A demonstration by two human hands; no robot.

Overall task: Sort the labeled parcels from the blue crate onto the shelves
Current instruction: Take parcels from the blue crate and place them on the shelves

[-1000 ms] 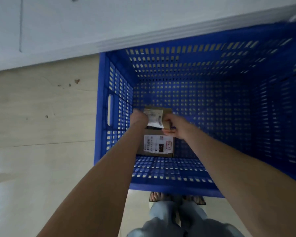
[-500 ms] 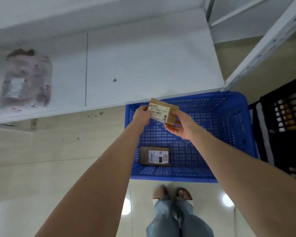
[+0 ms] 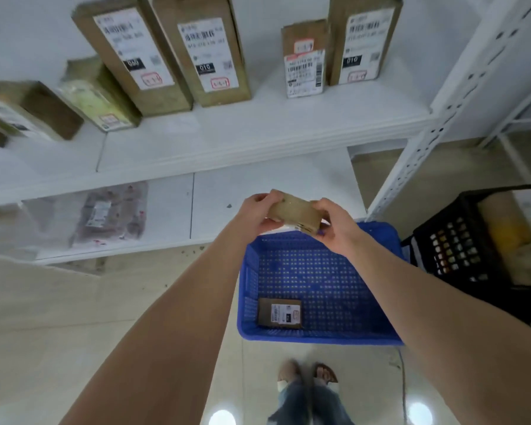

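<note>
Head view: left hand (image 3: 254, 211) and right hand (image 3: 335, 230) pinch the small brown cardboard parcel (image 3: 293, 211) at its ends; with its label hidden, it can reach a wrong white shelf (image 3: 258, 127).

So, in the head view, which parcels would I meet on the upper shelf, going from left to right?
Dark brown box → pale green packet → leaning tall box → second tall box → short box → last tall box, beside the shelf upright.
</note>
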